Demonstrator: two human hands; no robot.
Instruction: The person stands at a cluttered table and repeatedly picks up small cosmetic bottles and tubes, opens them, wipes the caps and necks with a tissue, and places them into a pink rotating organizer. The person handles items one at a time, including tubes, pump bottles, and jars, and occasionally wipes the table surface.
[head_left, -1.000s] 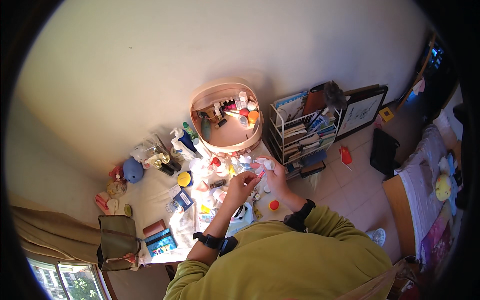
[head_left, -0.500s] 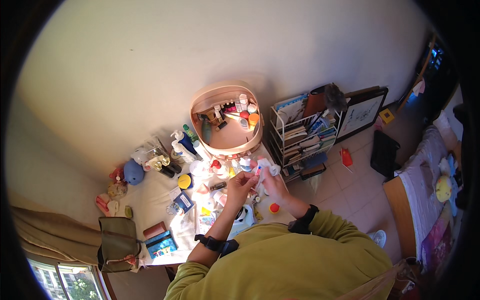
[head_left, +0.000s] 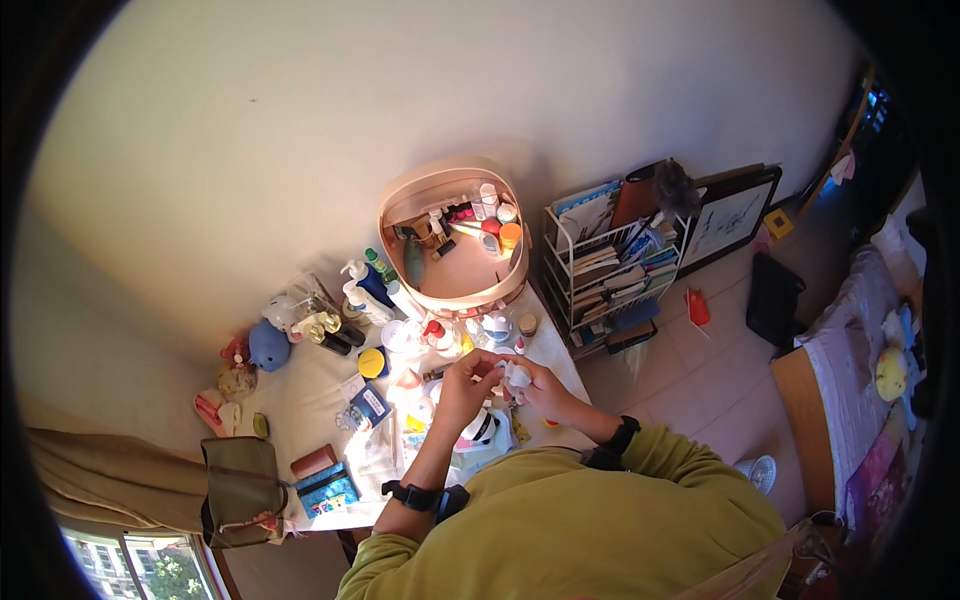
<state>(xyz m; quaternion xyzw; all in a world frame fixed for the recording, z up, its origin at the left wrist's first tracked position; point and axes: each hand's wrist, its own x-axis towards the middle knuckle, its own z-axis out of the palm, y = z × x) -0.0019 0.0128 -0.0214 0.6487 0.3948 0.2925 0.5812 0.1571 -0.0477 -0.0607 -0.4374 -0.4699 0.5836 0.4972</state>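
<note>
A crumpled white tissue (head_left: 515,377) is bunched between my two hands over the front right of the table. My right hand (head_left: 550,392) is closed round it from the right. From the left, my left hand (head_left: 466,388) comes up against the tissue with thumb and fingers pinched together. What the left fingertips hold is hidden by the tissue and the fingers. Just beyond the hands stand a small brown-lidded jar (head_left: 527,324) and a bottle with a red pump top (head_left: 436,333). A yellow-lidded round jar (head_left: 371,362) sits to their left.
A beige oval basket (head_left: 455,300) with cosmetics stands at the table's back. White pump bottles (head_left: 368,303) and soft toys (head_left: 268,345) line the left back. Right of the table stands a white wire rack (head_left: 570,270) of books. A grey-green bag (head_left: 243,485) hangs at the left edge.
Both hands have come down and nearer to me, with the tissue now between them. The small tube seen in the left fingers earlier is hidden now.
</note>
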